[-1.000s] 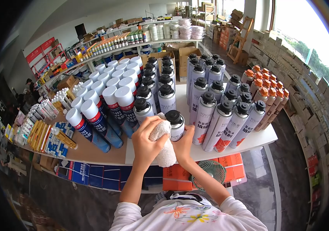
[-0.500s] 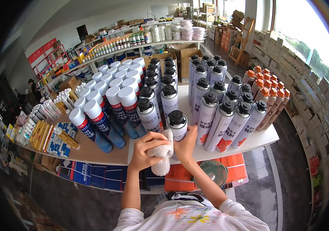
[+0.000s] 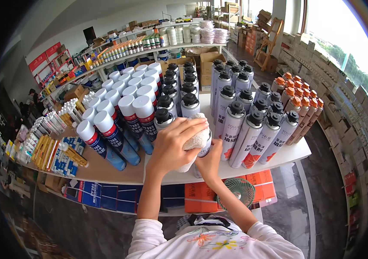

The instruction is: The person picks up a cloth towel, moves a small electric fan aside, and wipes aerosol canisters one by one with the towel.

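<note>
Fingers bent around a white cloth [image 3: 198, 137], my left hand [image 3: 171, 144] presses it over the top of a foam spray can near the table's front edge. My right hand [image 3: 209, 162] grips the body of that spray can [image 3: 206, 149] from the right. The cloth and my fingers hide its cap and most of its label. Behind and to the left of my left hand stand similar black-capped cans [image 3: 190, 105]. More of the same kind [image 3: 247, 140] stand close to the right of my right hand.
White-capped blue cans [image 3: 137, 118] fill the left of the white table [image 3: 287, 159]. Orange-capped cans [image 3: 306, 112] stand at the right end. Below the table are orange boxes [image 3: 199, 194] and a green fan [image 3: 238, 193]. Stocked shelves [image 3: 184, 45] run behind.
My left hand has raised the cloth from the can's left side onto its top, covering the black cap. My right hand still holds the can, slightly lower on it.
</note>
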